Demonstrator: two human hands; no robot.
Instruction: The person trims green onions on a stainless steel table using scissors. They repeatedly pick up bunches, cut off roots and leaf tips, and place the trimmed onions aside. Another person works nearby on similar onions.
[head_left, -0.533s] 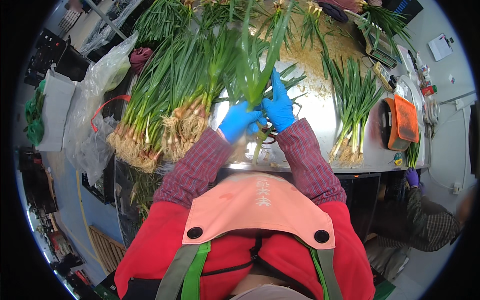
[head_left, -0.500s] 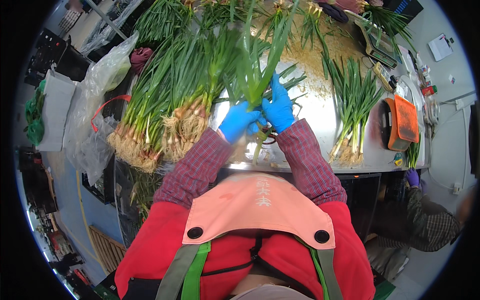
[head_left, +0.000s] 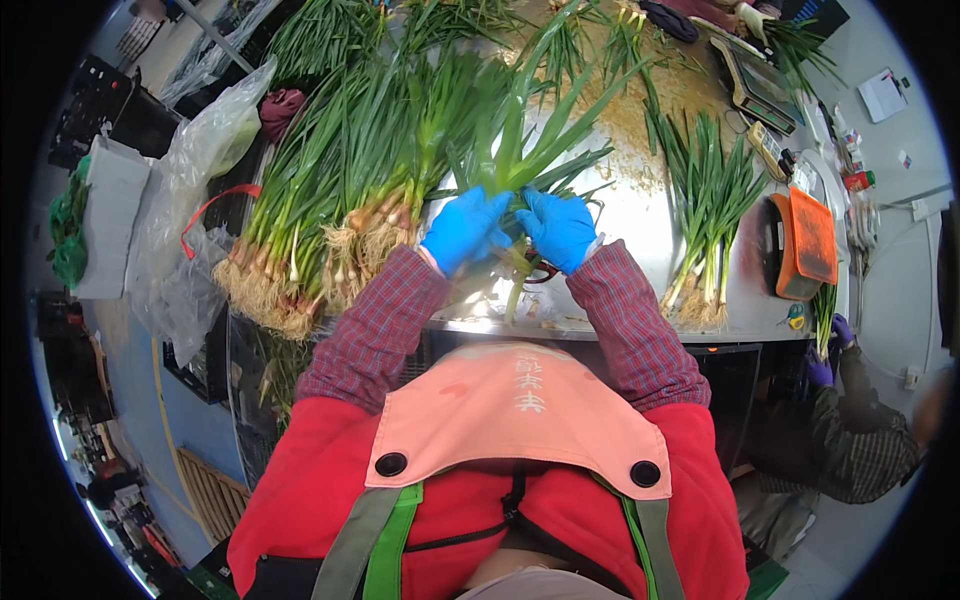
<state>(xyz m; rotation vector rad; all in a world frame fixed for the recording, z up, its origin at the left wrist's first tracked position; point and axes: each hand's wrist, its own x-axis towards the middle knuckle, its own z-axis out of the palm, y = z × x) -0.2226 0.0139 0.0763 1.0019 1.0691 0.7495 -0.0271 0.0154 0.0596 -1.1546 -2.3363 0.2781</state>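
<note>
Both my hands wear blue gloves and meet over the near part of the metal table. My left hand [head_left: 466,232] closes round the base of a leafy green garlic plant [head_left: 512,160], whose long leaves fan out away from me. Against the other side of its stem, my right hand [head_left: 560,230] has its fingers curled in and pinched; the exact grip is partly hidden. Below the hands lies a pale green stalk piece [head_left: 515,296], next to dark red scissor-like handles [head_left: 541,272]. Rooted green garlic bunches [head_left: 385,225] lie beside my left hand.
A larger rooted pile [head_left: 275,275] lies at the far left beside a clear plastic bag [head_left: 205,165]. At right are another bunch [head_left: 708,235], an orange-topped scale [head_left: 812,238] and small scissors [head_left: 796,317]. A co-worker's purple-gloved hand [head_left: 820,372] holds stalks by the table's right corner.
My hands have moved slightly apart and the right one has come nearer to me, fingers now curled. The plant's leaves have spread and leaned right. The co-worker's hands have shifted.
</note>
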